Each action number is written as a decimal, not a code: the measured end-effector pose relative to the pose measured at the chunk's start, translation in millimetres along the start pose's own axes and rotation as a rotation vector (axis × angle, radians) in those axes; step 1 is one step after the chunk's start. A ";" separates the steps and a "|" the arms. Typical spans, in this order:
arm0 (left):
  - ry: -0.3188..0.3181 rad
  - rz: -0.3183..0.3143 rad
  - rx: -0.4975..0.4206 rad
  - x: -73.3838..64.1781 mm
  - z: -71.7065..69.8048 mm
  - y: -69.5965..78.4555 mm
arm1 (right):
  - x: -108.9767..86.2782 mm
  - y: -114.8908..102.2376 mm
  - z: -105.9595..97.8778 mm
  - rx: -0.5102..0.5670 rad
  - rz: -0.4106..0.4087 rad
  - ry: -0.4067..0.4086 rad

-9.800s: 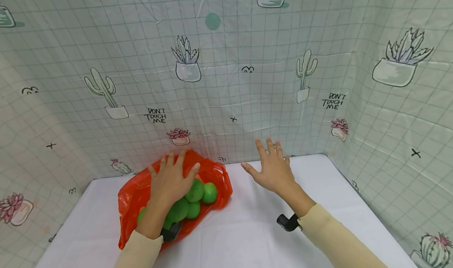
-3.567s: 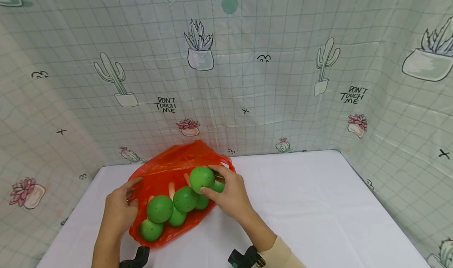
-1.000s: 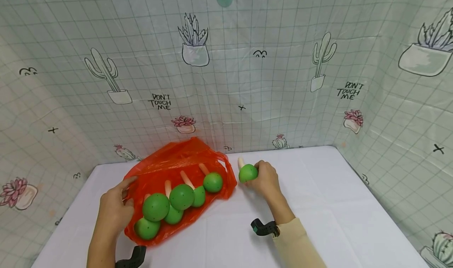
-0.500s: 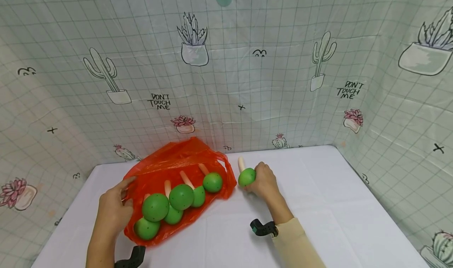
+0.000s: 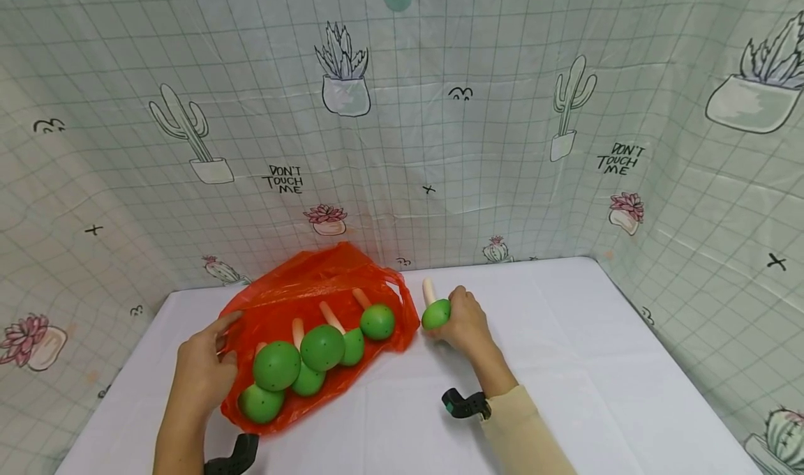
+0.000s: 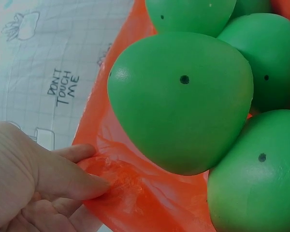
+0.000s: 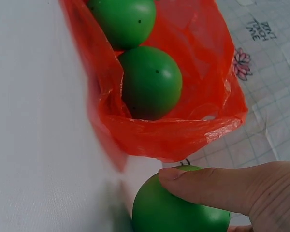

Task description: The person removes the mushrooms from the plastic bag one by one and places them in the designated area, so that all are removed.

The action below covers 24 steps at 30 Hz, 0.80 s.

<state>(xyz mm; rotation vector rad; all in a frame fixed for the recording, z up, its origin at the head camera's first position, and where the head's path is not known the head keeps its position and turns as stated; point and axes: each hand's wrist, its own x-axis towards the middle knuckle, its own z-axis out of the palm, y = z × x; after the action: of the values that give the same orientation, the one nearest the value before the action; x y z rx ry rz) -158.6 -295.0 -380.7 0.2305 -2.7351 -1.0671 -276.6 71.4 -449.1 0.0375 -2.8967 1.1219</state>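
A red plastic bag lies open on the left part of the table, with several green toy mushrooms in it. Each has a black-dotted cap, and pale stems show behind several of them. My left hand pinches the bag's left edge between thumb and fingers. Just right of the bag, my right hand grips another green toy mushroom by its cap, the pale stem pointing up and away from me. In the right wrist view my thumb lies across this cap; the other fingers are mostly hidden.
The white table stretches to the right of the bag. A grid-patterned curtain with cactus drawings stands behind and along both sides. Black wrist cameras sit on both wrists.
My hands were spread above bag and table; then my left took the bag's edge. My right lifted one toy mushroom out to the right. In the last second its cap has tipped and lowered slightly.
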 end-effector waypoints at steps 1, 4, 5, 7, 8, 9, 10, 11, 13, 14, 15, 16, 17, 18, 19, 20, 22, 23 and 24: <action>0.002 0.004 0.003 0.2 -0.1 -0.2 | 0.2 -0.3 0.3 0.002 0.002 -0.001; 0.006 0.015 0.006 0.3 -0.5 -0.6 | 0.3 -1.4 0.7 0.007 0.009 -0.001; 0.008 0.017 0.008 0.1 -0.7 -0.9 | 0.3 -1.8 0.8 0.006 0.011 -0.002; 0.008 0.019 0.007 0.2 -0.9 -1.6 | 0.0 -2.7 0.4 0.005 0.017 -0.004; 0.006 0.018 0.004 0.2 -0.9 -1.9 | -0.3 -3.1 0.2 0.004 0.019 -0.005; 0.002 0.014 0.000 0.3 -0.8 -2.1 | -0.7 -3.5 -0.1 0.004 0.020 -0.004; 0.000 0.014 0.000 0.3 -0.9 -2.2 | -1.1 -4.0 -0.3 0.007 0.022 -0.003; -0.002 0.012 -0.002 0.2 -1.0 -2.3 | -1.5 -4.2 -0.3 0.008 0.023 -0.002; -0.007 0.008 -0.004 0.0 -1.0 -2.2 | -2.5 -5.0 -1.2 0.014 0.025 0.003; -0.009 0.006 -0.004 0.0 -1.0 -2.2 | -2.8 -5.4 -1.7 0.016 0.024 0.008; -0.011 0.004 -0.003 -0.1 -1.1 -2.1 | -3.0 -5.6 -2.2 0.020 0.023 0.013; -0.012 0.003 -0.004 -0.2 -1.1 -1.9 | -3.1 -5.9 -2.7 0.022 0.022 0.018; -0.015 -0.001 -0.006 -0.1 -1.0 -1.7 | -3.2 -6.0 -3.4 0.022 0.020 0.023; -0.016 -0.003 -0.006 0.0 -0.9 -1.5 | -3.1 -5.9 -4.1 0.020 0.017 0.028; -0.017 -0.006 -0.007 0.1 -0.9 -1.2 | -3.1 -6.0 -4.9 0.018 0.012 0.035; -0.018 -0.008 -0.007 0.2 -0.9 -0.9 | -2.9 -6.0 -5.3 0.017 0.011 0.039; -0.020 -0.014 -0.007 0.3 -0.9 -0.3 | -3.1 -6.3 -6.5 0.010 0.007 0.046; -0.019 -0.015 -0.005 0.4 -0.9 -0.1 | -3.2 -6.5 -6.9 0.009 0.008 0.047; -0.019 -0.015 -0.002 0.4 -0.9 0.0 | -3.3 -6.8 -7.2 0.006 0.009 0.050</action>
<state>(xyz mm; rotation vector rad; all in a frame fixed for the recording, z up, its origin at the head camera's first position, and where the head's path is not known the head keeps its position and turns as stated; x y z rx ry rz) -158.8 -295.7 -380.0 0.2427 -2.7535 -1.0809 -272.9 71.3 -439.3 -0.0039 -2.8530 1.1165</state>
